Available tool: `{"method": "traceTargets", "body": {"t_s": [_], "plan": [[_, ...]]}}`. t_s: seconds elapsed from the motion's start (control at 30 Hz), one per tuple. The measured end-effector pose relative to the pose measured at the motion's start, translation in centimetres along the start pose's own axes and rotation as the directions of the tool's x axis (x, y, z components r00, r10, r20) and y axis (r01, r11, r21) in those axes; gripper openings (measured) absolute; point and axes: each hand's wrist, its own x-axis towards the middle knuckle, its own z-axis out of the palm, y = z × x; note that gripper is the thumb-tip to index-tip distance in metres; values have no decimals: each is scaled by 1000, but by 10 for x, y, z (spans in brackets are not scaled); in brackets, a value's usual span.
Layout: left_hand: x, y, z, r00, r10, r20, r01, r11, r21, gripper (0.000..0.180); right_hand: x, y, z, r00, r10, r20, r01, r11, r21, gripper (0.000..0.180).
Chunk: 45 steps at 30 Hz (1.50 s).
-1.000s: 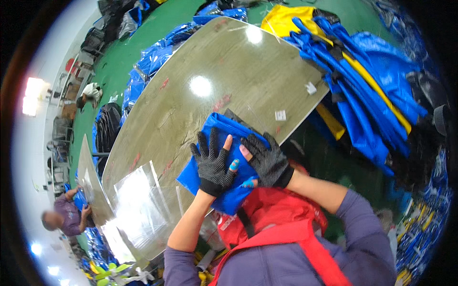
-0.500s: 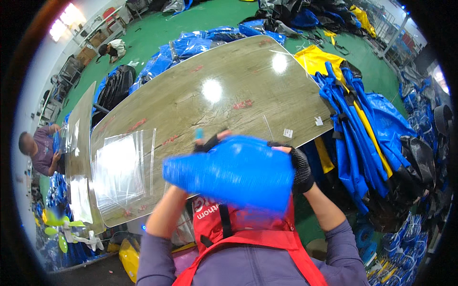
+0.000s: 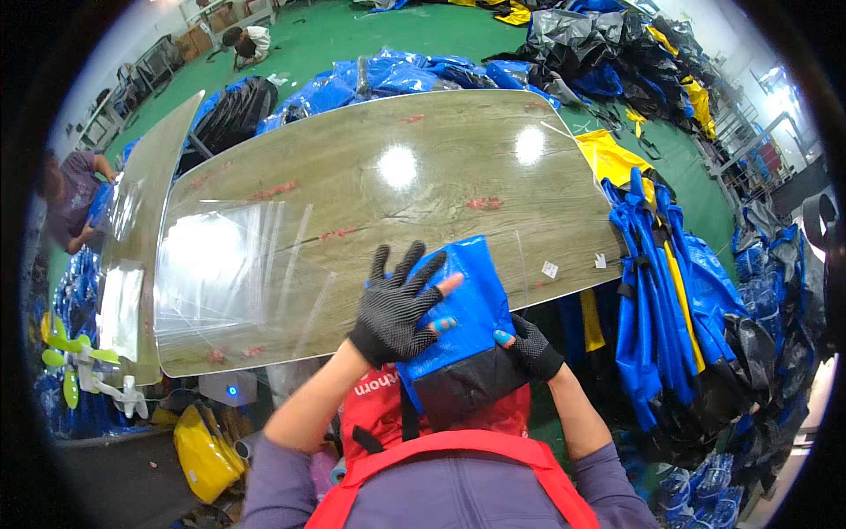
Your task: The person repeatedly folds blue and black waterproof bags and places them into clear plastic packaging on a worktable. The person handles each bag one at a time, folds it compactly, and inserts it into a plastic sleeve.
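**Two gloved hands on a folded blue bag at the worktop edge**

The left hand (image 3: 398,304) lies flat, its grip spread wide, fingers fanned on the left side of the blue bag (image 3: 467,295). The right hand (image 3: 529,346) sits at the bag's lower right corner; its fingers curl under the fabric, so whether that grip is pinching cannot be told. The bag's black lower part hangs off the near edge of the worktop (image 3: 352,167) and hides the chest below. Both forearms rise from the lower edge, elbows bent. Clear plastic sleeves (image 3: 229,273) lie just left. Blue and yellow garments (image 3: 661,291) hang to the right.
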Motion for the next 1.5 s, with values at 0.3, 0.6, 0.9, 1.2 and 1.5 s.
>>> {"method": "traceTargets", "body": {"t_s": [0.3, 0.6, 0.9, 1.2, 1.5], "plan": [[51, -17, 59, 967, 253, -41, -256, 945, -203, 62, 6, -22, -1, 997, 27, 75, -23, 998, -61, 56], [-99, -97, -48, 778, -624, 69, 587, 762, 274, 49, -9, -5, -25, 985, 140, 100, -154, 976, 156, 65], [-14, -59, 86, 954, -293, -68, 295, 955, 16, 61, -32, 1, -24, 990, 114, -85, -82, 947, 311, 51], [-53, -73, 51, 911, -410, -36, 397, 899, -187, 21, -8, -26, -63, 1000, 21, 12, -21, 1000, -4, 48], [-32, -75, 43, 828, -560, 11, 474, 690, -547, 19, 0, -44, -41, 990, 105, 95, -102, 994, -31, 50]]}}
